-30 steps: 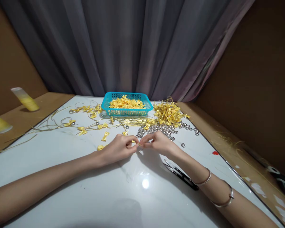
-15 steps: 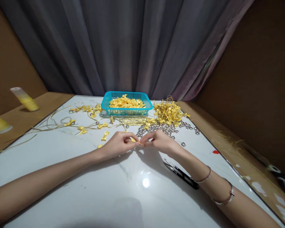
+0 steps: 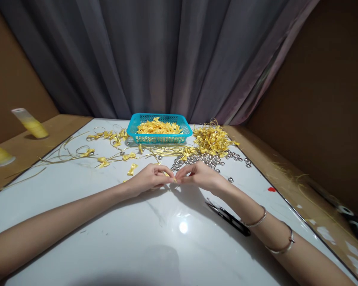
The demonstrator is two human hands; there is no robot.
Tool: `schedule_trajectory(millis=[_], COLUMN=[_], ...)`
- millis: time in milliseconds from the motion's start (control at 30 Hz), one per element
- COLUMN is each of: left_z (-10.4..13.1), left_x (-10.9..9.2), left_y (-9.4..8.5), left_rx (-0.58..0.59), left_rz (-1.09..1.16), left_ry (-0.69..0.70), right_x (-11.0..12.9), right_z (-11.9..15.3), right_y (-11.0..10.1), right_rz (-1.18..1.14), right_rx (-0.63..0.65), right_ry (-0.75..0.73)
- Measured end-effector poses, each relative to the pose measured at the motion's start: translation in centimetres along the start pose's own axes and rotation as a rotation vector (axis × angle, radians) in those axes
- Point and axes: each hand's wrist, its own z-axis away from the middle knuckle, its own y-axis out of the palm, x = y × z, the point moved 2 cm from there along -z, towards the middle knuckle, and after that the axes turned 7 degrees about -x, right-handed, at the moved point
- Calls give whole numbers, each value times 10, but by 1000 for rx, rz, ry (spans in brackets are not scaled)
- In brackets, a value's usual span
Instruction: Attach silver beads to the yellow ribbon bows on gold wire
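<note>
My left hand (image 3: 153, 176) and my right hand (image 3: 200, 174) meet fingertip to fingertip above the middle of the white table (image 3: 131, 238). Both are closed in a pinch on a small piece of yellow cord (image 3: 175, 180), mostly covered by the fingers. A bit of yellow ribbon shows behind the left fingers. Just beyond the hands lies a spread of small silver rings or beads (image 3: 203, 160). Black thread snips (image 3: 228, 217) lie on the table under my right forearm.
A turquoise basket (image 3: 159, 139) of yellow bows stands at the back. Right of it is a heap of yellow bows with cords (image 3: 211, 140). Loose bows (image 3: 132, 169) and gold cords (image 3: 167, 151) lie across the left and centre. Yellow spools (image 3: 32, 125) stand at far left.
Both hands stay pinched together at nearly the same spot, with only slight finger movement. The view has shifted very slightly.
</note>
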Motion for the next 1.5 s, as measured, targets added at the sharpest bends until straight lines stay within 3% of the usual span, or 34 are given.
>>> schedule_trajectory(millis=[200, 367, 500, 600, 1100, 1333, 1500], left_z=[-1, 1, 2, 3, 6, 3, 2], left_x=[6, 8, 10, 11, 9, 13, 14], left_y=[3, 3, 4, 5, 8, 5, 3], left_rx=[72, 61, 70, 74, 11, 95, 91], left_rz=[222, 313, 320, 310, 207, 369, 447], left_ry=[-131, -233, -231, -224, -202, -234, -262], right_x=[2, 20, 28, 26, 21, 26, 27], right_z=[-2, 11, 25, 26, 24, 24, 25], right_y=[-1, -9, 0, 10, 13, 11, 5], right_rz=[73, 483, 807, 918, 990, 995, 931], right_rx=[35, -79, -13, 29, 121, 105, 134], right_ry=[-1, -226, -262, -309, -285, -272, -280])
